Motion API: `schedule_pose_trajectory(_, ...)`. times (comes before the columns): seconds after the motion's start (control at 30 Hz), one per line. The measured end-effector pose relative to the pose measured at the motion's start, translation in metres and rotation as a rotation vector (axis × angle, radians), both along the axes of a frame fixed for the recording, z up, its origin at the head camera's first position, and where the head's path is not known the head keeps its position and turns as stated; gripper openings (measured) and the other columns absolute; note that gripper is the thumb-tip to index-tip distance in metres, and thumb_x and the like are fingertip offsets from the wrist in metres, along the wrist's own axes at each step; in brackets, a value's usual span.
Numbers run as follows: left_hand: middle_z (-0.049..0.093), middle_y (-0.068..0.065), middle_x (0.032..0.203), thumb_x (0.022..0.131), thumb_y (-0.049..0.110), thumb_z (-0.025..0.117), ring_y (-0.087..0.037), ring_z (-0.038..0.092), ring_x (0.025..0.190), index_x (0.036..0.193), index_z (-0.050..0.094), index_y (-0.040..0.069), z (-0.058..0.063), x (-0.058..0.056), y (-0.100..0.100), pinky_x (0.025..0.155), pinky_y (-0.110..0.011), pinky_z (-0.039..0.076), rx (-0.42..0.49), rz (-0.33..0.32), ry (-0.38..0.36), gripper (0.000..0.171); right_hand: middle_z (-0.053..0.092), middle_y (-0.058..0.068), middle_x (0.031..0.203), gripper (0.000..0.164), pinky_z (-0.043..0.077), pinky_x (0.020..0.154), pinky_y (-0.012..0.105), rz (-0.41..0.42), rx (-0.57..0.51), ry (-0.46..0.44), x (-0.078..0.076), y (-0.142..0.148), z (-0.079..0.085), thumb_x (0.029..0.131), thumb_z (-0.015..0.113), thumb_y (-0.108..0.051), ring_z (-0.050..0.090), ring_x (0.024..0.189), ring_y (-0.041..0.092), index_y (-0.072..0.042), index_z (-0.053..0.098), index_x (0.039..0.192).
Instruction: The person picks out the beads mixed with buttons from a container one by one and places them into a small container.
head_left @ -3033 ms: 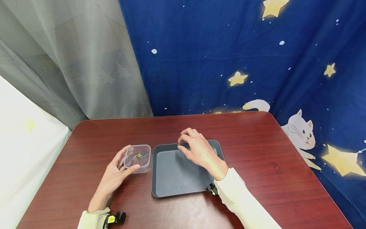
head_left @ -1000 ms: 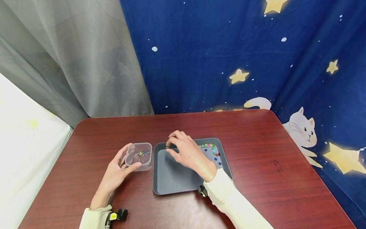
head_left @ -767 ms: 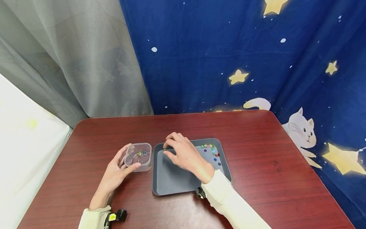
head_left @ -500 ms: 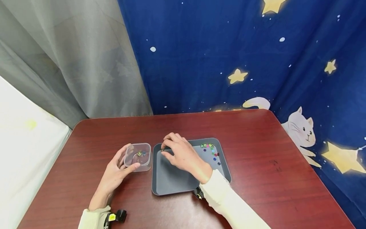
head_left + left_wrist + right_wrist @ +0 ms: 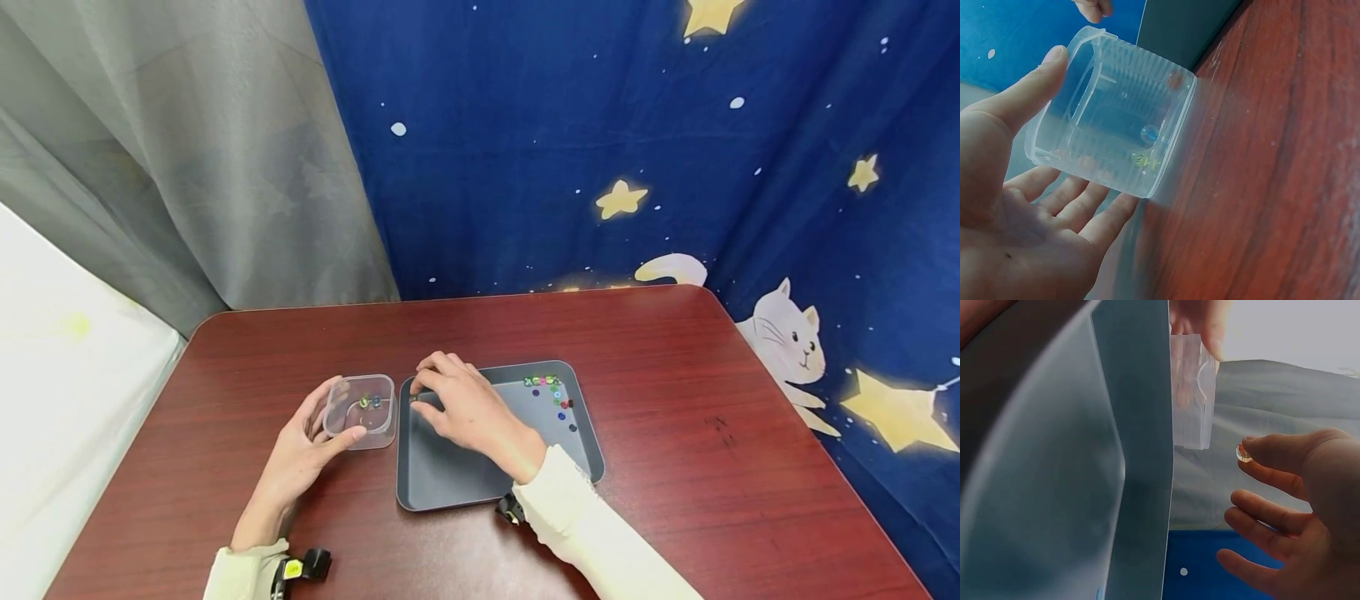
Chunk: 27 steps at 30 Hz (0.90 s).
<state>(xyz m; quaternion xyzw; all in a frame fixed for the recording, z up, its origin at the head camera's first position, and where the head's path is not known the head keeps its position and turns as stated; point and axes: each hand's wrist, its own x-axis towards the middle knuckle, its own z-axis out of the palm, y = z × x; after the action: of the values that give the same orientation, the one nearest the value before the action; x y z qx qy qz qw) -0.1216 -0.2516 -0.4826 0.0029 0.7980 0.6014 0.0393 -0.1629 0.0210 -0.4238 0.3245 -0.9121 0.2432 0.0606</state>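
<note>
My left hand grips a clear square plastic box on the table, left of the grey tray, with its thumb at the rim and fingers along the far side. Inside the box lie a yellow-green marble, a blue one and, in the left wrist view, a reddish spot near the bottom. Over the tray's left end, my right hand pinches a clear glass marble with orange inside between thumb and index finger. Its other fingers are spread loosely.
The grey tray stands right beside the box. Several small coloured round pieces lie at its right end, some in a row along the back. Beneath is a reddish-brown wooden table, with grey and blue curtains behind it.
My right hand has travelled left across the tray with the marble, closer to the box, uncovering the coloured pieces at the right end. My left hand stays on the box.
</note>
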Motion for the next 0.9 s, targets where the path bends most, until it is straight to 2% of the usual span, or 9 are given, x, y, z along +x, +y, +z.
schedule_pose_trajectory(0.6, 0.040, -0.011, 0.164, 0.093, 0.015, 0.079, 0.000, 0.051, 0.135, 0.164, 0.030, 0.019, -0.003, -0.002, 0.001, 0.096, -0.007, 0.049, 0.041, -0.003, 0.017, 0.086, 0.060, -0.006, 0.129, 0.014, 0.052, 0.102, 0.033, 0.038, 0.010, -0.014, 0.002, -0.012, -0.005, 0.100, 0.071, -0.031, 0.058, 0.118, 0.013, -0.023, 0.073, 0.111)
schedule_pose_trajectory(0.9, 0.041, -0.010, 0.163, 0.094, 0.017, 0.079, -0.003, 0.052, 0.136, 0.164, 0.030, 0.020, -0.002, -0.002, 0.000, 0.095, -0.008, 0.050, 0.031, -0.005, 0.008, 0.086, 0.059, -0.007, 0.125, 0.011, 0.054, 0.089, 0.025, 0.052, 0.000, 0.002, 0.003, -0.020, -0.008, 0.101, 0.070, -0.032, 0.060, 0.109, 0.009, -0.024, 0.072, 0.108)
